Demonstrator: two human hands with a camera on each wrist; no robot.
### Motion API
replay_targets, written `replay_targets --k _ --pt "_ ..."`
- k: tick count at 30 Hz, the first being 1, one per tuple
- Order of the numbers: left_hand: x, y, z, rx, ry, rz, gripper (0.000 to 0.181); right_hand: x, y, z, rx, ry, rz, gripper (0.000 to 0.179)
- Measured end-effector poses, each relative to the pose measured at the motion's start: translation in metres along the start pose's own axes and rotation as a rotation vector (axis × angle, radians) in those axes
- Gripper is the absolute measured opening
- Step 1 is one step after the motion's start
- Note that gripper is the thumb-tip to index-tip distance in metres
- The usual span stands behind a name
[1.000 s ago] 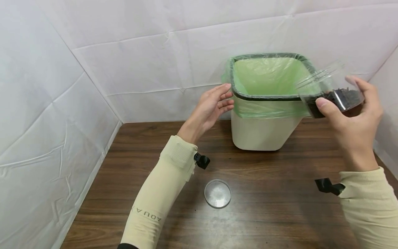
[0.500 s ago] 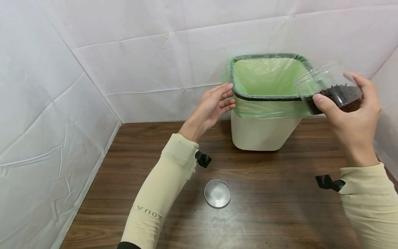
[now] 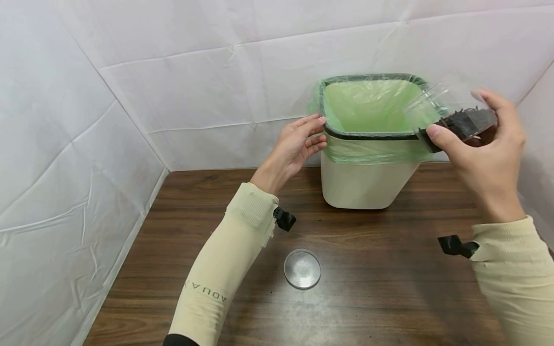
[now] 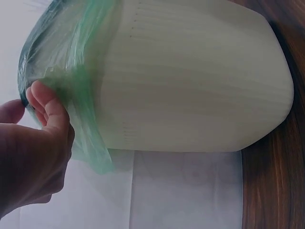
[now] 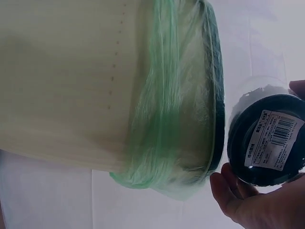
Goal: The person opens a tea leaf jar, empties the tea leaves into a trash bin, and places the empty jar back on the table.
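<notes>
My right hand [image 3: 489, 149] grips a clear plastic jar [image 3: 459, 115] partly filled with dark dry shreds. The jar is tilted, its open mouth pointing left over the right front rim of a cream trash bin [image 3: 363, 187]. In the right wrist view, a white barcode label [image 5: 274, 139] shows on the jar's base. A green bag [image 3: 368, 113] lines the bin and folds over its dark rim. My left hand [image 3: 296, 144] is at the bin's left front corner, fingertips right at the rim and fingers loosely bent; in the left wrist view its fingers [image 4: 50, 107] overlap the bag.
A clear round lid [image 3: 302, 268] lies flat on the dark wooden table [image 3: 368, 288], in front of the bin. White sheeting [image 3: 195, 86] forms walls at the back and both sides. The bin stands at the table's far edge, close to the back wall.
My right hand has moved slightly up and left, and the jar tips further toward the bin. My left hand has edged right to the rim. Lid and bin stay in place.
</notes>
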State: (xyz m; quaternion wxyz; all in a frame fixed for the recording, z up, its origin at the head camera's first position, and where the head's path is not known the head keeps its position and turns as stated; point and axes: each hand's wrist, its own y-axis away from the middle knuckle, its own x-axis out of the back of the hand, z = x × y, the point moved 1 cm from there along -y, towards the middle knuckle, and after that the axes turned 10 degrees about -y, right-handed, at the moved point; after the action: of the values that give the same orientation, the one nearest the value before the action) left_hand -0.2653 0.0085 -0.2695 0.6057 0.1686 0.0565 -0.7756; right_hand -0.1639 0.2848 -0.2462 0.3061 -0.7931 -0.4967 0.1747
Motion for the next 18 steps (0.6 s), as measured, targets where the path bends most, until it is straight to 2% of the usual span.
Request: replay_targets --k 18 --pt "-0.006 0.000 0.002 -0.011 -0.014 0.058 0.039 -0.006 -0.015 -0.006 -0.096 0.089 0.004 0.072"
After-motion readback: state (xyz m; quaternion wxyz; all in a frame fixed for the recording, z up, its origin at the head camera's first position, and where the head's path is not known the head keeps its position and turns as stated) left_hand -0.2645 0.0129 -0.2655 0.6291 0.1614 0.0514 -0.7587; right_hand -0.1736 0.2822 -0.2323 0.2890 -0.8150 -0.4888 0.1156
